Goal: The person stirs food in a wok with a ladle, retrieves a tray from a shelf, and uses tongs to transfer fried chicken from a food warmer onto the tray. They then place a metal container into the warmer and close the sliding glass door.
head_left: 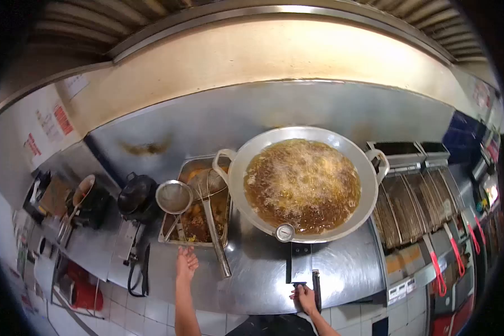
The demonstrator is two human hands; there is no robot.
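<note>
Below the front edge of a metal tray (168, 229), my left hand (187, 262) has its fingers curled near a strainer's handle; whether it holds anything is unclear. In the tray are brown oily bits, a round mesh strainer (174, 197) and a skimmer with a long metal handle (215, 239). My right hand (304, 297) has its fingers closed at the black control at the front of the burner (302, 271). Behind it sits a large two-handled wok (238, 193) of bubbling oil (302, 182), with a dial thermometer (285, 232) at its near rim.
Fryer baskets (414, 207) with red handles (438, 274) stand at the right. A black lidded pot (136, 195) is left of the tray, and a small pan (84, 189) lies farther left. A red bin (88, 295) is under the counter.
</note>
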